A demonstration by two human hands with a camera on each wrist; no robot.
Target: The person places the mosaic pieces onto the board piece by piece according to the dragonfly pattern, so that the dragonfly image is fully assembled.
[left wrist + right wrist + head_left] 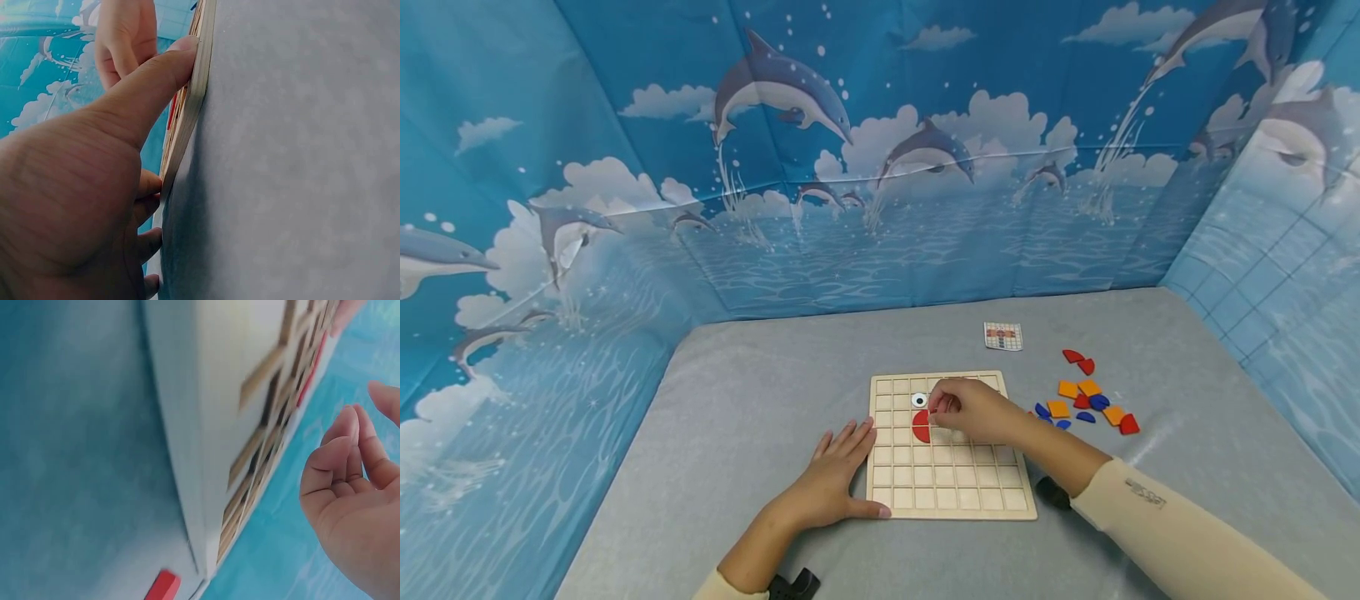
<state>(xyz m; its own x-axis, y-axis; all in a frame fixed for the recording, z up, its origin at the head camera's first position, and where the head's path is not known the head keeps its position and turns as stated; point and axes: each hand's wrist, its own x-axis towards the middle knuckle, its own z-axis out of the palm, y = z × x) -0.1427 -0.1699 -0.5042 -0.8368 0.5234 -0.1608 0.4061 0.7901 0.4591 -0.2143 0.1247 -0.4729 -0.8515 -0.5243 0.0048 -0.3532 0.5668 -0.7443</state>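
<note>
A square wooden grid board (955, 500) lies on the grey table. My left hand (831, 487) rests at its left edge, fingers spread and the thumb on the near corner; in the left wrist view the thumb (169, 65) lies on the rim. Over the upper middle of the board hovers my right hand (973, 408), its fingers bent; in the right wrist view the curled fingers (334, 456) show no piece, though the fingertips are partly hidden. Beside those fingertips sit a red half-round shape (920, 427) and, above it, a white round eye piece (919, 400).
Loose pieces lie right of the board: orange squares (1067, 389), red quarter circles (1129, 425) and blue half-round pieces (1099, 402). A small printed pattern card (1003, 336) lies behind the board. A dolphin-printed curtain (880, 250) hangs around the table.
</note>
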